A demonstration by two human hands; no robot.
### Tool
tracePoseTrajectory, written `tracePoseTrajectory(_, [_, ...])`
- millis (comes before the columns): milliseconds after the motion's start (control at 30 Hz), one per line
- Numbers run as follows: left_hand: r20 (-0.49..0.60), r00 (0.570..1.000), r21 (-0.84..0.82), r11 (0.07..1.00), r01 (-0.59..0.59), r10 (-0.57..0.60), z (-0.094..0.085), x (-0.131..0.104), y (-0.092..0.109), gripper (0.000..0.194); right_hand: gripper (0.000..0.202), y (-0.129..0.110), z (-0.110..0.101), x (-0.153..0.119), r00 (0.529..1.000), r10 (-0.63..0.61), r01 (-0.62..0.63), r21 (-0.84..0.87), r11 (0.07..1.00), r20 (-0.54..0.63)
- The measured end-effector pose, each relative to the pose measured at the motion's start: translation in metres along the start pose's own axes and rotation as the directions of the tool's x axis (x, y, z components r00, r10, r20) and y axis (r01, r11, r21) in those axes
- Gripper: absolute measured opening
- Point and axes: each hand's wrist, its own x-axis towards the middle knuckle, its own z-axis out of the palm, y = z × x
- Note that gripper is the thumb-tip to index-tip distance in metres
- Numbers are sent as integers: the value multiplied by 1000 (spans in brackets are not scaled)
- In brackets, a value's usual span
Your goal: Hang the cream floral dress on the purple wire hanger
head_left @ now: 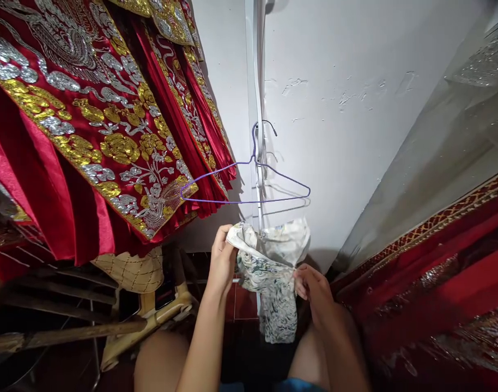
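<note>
A white garment with a green and blue leafy print [279, 310] hangs between my two hands, below a thin purple wire hanger [241, 202]. My left hand [223, 250] grips the garment's upper left edge, its fingers partly tucked behind the cloth. At the right side of the garment, my right hand [312, 283] pinches a gathered part of the fabric. The cloth sags open between the hands, and its lower part dangles. Nothing hangs on the hanger, which is hooked at a white vertical pole [256, 65] and does not touch the garment.
Red embroidered garments [122, 120] hang at the upper left. Below them are wooden poles [85, 331] and a beige chair-like frame [151, 321]. A white wall [334, 136] stands behind the hanger. More red cloth [449, 283], under clear plastic [429, 163], fills the right side.
</note>
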Motion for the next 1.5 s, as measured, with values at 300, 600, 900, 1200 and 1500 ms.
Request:
tracePoseTrajectory(300, [334,942,108,991,-78,38,22,-41,41,15,56,-24,36,-3,953,-102,117,-37,992,285])
tracePoseTrajectory(600, [318,945,532,809,-249,83,-5,-24,46,18,48,-63,67,5,589,195,-23,-225,974,785])
tracePoseTrajectory(900, [416,724,873,465,-148,-550,-71,-36,9,35,29,-117,60,85,819,-450,565,-362,741,357])
tracePoseTrajectory(1200, [373,899,927,121,-354,-228,-80,-14,45,36,10,-96,28,139,814,-437,569,-670,476,381])
tracePoseTrajectory(1500, [240,971,953,189,-236,5,-70,46,97,33,28,-119,23,104,841,-515,451,-739,500,164])
